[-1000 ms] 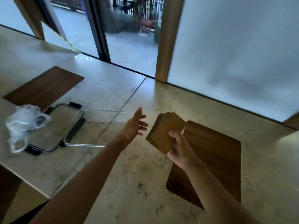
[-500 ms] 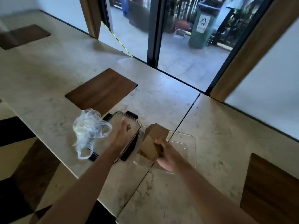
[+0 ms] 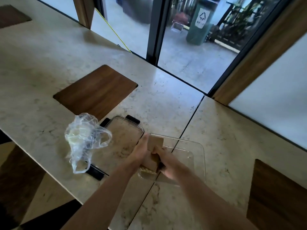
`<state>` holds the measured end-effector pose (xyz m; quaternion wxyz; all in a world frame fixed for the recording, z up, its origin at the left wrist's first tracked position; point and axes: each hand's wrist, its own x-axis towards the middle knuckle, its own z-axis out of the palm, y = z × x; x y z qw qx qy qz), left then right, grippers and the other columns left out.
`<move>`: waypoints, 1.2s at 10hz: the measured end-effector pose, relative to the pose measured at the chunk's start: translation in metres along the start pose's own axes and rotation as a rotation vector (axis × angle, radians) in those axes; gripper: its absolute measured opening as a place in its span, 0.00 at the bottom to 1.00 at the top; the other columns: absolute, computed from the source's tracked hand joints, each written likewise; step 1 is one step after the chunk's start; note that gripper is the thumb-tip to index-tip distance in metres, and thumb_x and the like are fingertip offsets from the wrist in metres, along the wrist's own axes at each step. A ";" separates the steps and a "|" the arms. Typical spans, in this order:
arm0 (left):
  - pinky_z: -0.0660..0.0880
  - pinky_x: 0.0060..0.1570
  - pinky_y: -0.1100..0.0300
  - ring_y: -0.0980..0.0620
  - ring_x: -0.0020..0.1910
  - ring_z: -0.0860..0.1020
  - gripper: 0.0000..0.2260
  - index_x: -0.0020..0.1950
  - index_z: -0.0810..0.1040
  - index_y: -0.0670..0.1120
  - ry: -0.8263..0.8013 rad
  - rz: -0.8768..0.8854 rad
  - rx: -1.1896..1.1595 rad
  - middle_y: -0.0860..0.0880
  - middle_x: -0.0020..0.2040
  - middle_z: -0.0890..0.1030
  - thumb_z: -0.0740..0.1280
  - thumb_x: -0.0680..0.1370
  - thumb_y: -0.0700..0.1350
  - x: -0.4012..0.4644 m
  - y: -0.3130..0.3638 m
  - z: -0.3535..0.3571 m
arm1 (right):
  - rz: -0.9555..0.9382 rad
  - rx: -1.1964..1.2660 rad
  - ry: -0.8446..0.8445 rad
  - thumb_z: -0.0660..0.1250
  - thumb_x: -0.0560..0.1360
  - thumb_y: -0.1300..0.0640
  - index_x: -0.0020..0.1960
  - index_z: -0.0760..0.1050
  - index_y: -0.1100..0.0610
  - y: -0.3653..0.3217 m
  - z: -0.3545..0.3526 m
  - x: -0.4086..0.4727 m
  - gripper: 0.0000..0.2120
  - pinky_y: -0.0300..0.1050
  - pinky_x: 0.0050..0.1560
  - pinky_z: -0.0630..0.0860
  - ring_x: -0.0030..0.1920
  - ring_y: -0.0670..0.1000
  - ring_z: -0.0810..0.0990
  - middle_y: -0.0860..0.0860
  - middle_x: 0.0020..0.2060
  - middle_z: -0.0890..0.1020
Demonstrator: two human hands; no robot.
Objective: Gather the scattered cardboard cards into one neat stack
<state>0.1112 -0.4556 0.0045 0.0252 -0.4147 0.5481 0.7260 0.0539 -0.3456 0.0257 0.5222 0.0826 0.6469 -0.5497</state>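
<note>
Left hand (image 3: 140,151) now on cards (image 3: 153,154)

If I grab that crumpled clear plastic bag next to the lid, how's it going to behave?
The plastic bag is thin and crumpled, so it will probably flop and collapse rather than hold its shape. It looks nearly empty, so likely very light and easily blown or dragged. Part of it lies over the lid, so it may snag there.

Brown card stack (image 3: 153,153) tilted upright; over clear container (image 3: 197,156).
</note>
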 end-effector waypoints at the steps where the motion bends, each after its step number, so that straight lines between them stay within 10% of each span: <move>1: 0.81 0.32 0.63 0.55 0.35 0.85 0.28 0.59 0.81 0.44 -0.051 0.064 0.070 0.42 0.46 0.87 0.49 0.86 0.62 -0.003 -0.001 0.001 | -0.046 -0.096 0.047 0.71 0.65 0.49 0.57 0.81 0.54 -0.002 0.001 -0.001 0.22 0.44 0.42 0.81 0.48 0.53 0.85 0.54 0.48 0.87; 5: 0.63 0.78 0.39 0.40 0.78 0.68 0.39 0.81 0.68 0.44 -0.093 0.035 0.076 0.38 0.79 0.70 0.44 0.83 0.70 -0.019 0.011 0.005 | 0.069 0.190 0.127 0.64 0.78 0.53 0.58 0.83 0.60 -0.006 0.017 -0.007 0.15 0.61 0.55 0.83 0.57 0.64 0.85 0.61 0.54 0.86; 8: 0.82 0.59 0.39 0.37 0.59 0.83 0.37 0.66 0.79 0.41 -0.003 0.055 0.106 0.33 0.62 0.82 0.43 0.84 0.68 -0.026 0.011 0.008 | 0.050 0.333 0.080 0.58 0.72 0.54 0.56 0.82 0.62 -0.007 0.007 -0.017 0.20 0.55 0.43 0.84 0.50 0.62 0.84 0.60 0.48 0.84; 10: 0.78 0.60 0.30 0.31 0.61 0.81 0.39 0.65 0.79 0.38 0.016 0.087 0.122 0.29 0.62 0.81 0.42 0.84 0.67 -0.034 0.009 0.004 | 0.056 0.288 0.170 0.60 0.69 0.57 0.34 0.65 0.55 -0.005 -0.006 -0.030 0.07 0.41 0.29 0.68 0.29 0.53 0.68 0.51 0.25 0.70; 12: 0.53 0.78 0.30 0.33 0.82 0.55 0.53 0.84 0.55 0.42 0.128 0.249 0.635 0.34 0.83 0.57 0.35 0.72 0.78 -0.058 0.026 0.015 | -0.062 0.182 0.257 0.59 0.72 0.58 0.37 0.70 0.56 -0.007 -0.043 -0.050 0.06 0.49 0.44 0.69 0.43 0.58 0.71 0.58 0.39 0.75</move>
